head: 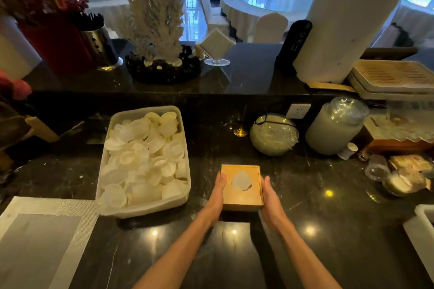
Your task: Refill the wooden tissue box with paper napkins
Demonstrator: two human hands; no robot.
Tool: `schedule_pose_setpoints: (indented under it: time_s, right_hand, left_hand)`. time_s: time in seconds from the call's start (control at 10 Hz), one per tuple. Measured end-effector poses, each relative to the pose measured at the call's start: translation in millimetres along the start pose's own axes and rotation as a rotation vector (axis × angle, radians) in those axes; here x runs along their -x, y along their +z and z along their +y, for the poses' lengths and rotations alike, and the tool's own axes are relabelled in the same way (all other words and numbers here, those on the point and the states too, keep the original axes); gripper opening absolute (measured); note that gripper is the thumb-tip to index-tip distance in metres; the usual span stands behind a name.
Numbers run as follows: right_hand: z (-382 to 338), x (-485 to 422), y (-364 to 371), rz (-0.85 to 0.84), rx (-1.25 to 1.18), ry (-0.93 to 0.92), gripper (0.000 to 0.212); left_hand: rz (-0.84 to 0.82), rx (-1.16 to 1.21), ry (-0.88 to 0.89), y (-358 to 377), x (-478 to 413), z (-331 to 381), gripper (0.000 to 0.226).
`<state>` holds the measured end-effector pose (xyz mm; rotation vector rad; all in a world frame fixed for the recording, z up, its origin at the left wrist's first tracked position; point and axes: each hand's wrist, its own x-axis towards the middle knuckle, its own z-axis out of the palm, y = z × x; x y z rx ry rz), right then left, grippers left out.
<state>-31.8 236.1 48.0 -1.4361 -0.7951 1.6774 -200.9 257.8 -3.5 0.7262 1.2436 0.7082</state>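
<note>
Both forearms reach forward over the dark counter, bare. Left hand lies flat against the left side of the wooden box, fingers straight and together. Right hand presses the right side the same way. Box sits on the counter, clamped between both palms; a white napkin pokes from its top opening. Left of it, a plastic tub of white discs.

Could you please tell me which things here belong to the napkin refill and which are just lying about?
Job: tissue box, napkin showing in its opening, left hand and right hand on the box's sides.

Lying about: tub of white lids, coral ornament, utensil holder, placemat.
</note>
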Motion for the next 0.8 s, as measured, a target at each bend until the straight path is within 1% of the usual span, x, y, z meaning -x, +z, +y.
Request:
schedule_pose_setpoints:
  time_s: [0.1, 0.2, 0.4, 0.5, 0.6, 0.7, 0.8]
  right_hand:
    - [-35.1, -46.2, 2.6, -0.023, -0.040, -0.012, 0.051]
    - [-55.8, -84.6, 6.9, -0.029, -0.056, -0.009, 0.050]
    - [-51.3, -128.6, 2.3, 0.012, -0.063, 0.063, 0.048]
    - [-38.0, -134.5, -0.9, 0.011, -0.073, 0.082, 0.051]
    - [-28.0, -134.1, -1.1, -0.017, -0.076, 0.086, 0.050]
    - [-36.0, -126.5, -0.5, 0.005, -0.032, 0.102, 0.051]
    - [-34.5, -108.2, -2.7, 0.084, 0.191, 0.020, 0.064]
  left_hand:
    - [0.052, -0.003, 0.038, 0.9, -28.8, 44.7, 0.105]
    - [0.079, 0.016, 0.060, 1.8, -52.5, 78.0, 0.083]
    - [0.093, 0.062, -0.017, -10.3, -103.1, 63.5, 0.096]
    - [0.099, 0.092, -0.039, -8.1, -97.3, 61.6, 0.077]
    - [0.069, 0.058, -0.050, -12.9, -100.3, 50.4, 0.104]
    - [0.031, -0.080, -0.030, -10.6, -83.9, 69.1, 0.093]
    - [0.095, -0.288, 0.120, -1.9, -60.0, 69.6, 0.068]
